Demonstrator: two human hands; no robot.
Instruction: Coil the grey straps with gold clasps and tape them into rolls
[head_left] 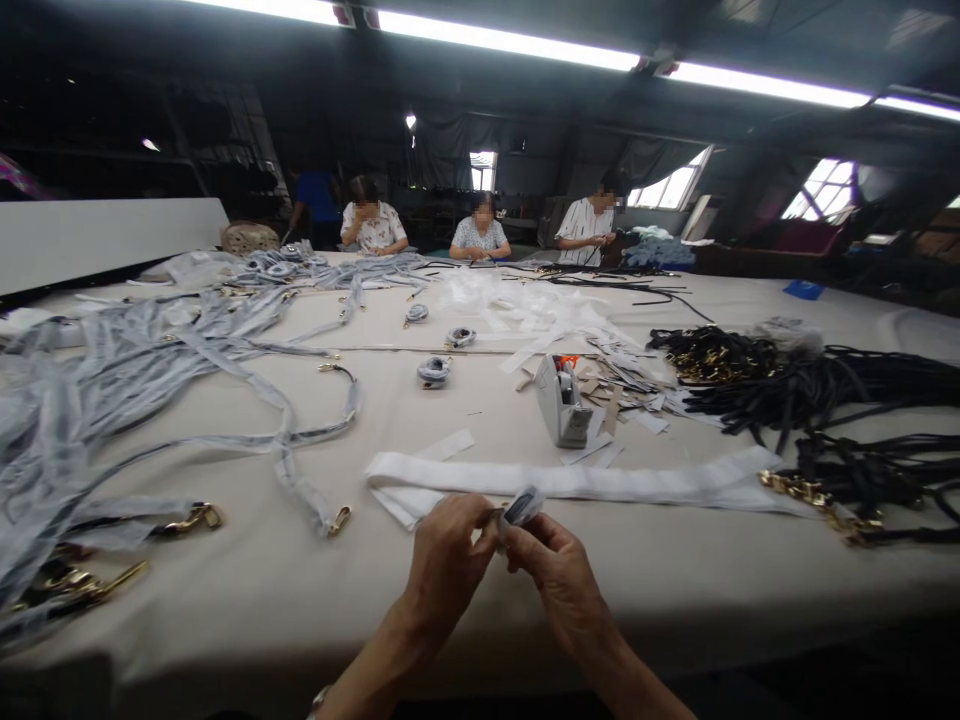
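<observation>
My left hand [448, 560] and my right hand [559, 572] meet at the near edge of the table, fingers pinched together. Between them they hold a small rolled grey strap [521, 507], wrapped in clear film. Just beyond my hands lies a long white paper strip [600, 482], stretched left to right. A white tape dispenser [562, 402] stands a little farther back, right of centre.
Grey wrapped straps with gold clasps [187, 420] pile up on the left of the cloth-covered table [465, 610]. Black straps with gold hardware [825, 400] lie on the right. Small strap rolls [434, 371] sit mid-table. Three people sit at the far side.
</observation>
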